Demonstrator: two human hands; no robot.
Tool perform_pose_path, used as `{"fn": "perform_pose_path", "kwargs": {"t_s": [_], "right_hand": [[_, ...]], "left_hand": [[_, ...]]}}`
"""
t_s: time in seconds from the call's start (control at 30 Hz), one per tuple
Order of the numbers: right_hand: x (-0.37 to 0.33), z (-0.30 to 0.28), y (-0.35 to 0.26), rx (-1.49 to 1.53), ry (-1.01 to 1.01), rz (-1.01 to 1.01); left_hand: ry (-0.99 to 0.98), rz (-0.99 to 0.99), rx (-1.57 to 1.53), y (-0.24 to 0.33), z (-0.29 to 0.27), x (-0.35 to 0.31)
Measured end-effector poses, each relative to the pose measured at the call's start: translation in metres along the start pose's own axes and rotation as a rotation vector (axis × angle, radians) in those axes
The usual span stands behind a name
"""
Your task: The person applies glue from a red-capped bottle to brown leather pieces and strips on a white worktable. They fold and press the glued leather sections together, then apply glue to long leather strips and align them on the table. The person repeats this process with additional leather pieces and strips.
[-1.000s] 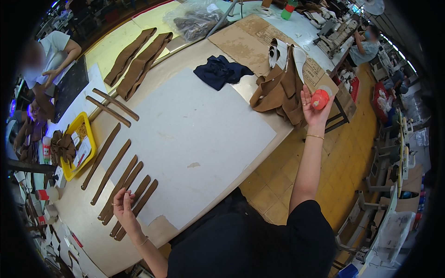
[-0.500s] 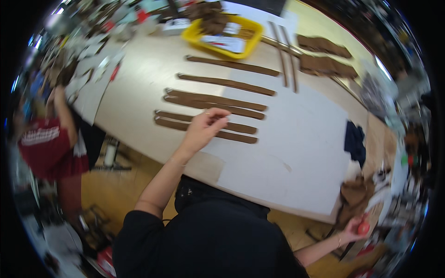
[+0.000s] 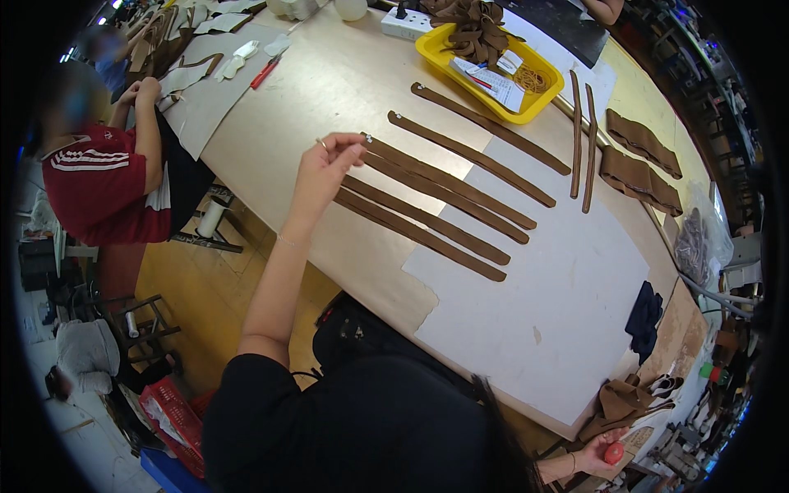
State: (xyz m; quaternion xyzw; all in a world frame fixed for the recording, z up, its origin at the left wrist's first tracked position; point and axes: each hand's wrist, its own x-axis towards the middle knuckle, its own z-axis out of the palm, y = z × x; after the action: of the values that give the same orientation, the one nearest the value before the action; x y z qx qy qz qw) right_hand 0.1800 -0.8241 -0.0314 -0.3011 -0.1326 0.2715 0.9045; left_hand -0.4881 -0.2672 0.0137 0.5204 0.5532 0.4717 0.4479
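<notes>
Several brown straps (image 3: 468, 144) lie side by side in a slanting row on the table, small shiny fittings showing at some left ends. Over the left ends of the nearer straps hovers my left hand (image 3: 325, 174), fingers curled and pinched to the thumb. Whatever that pinch holds is too small to make out, and whether it touches a strap I cannot tell. Low at the far right, my right hand (image 3: 585, 458) is closed round a small red rounded object (image 3: 614, 453). Beside that hand sits a bunched brown piece of material (image 3: 618, 403).
A yellow tray (image 3: 536, 115) with brown strips, paper and rubber bands stands at the back. Two narrow strips (image 3: 590, 148) and folded brown bundles (image 3: 641, 182) lie to its right. Dark blue cloth (image 3: 644, 319) rests near the right edge. A co-worker in red (image 3: 103, 185) sits left.
My view has turned, so the table appears shifted. My left hand has moved from above the middle of the nearer straps to their left ends. My right hand still holds the red object.
</notes>
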Motion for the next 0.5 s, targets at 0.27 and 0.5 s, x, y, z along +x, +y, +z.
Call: {"fn": "perform_pose_path", "kwargs": {"t_s": [0.27, 0.5], "right_hand": [[-0.008, 0.016, 0.001, 0.049, 0.099, 0.005], [-0.015, 0.019, 0.017, 0.014, 0.233, -0.095]], "left_hand": [[-0.124, -0.072, 0.515, -0.013, 0.030, 0.098], [-0.263, 0.148, 0.776, -0.045, 0.035, 0.136]]}}
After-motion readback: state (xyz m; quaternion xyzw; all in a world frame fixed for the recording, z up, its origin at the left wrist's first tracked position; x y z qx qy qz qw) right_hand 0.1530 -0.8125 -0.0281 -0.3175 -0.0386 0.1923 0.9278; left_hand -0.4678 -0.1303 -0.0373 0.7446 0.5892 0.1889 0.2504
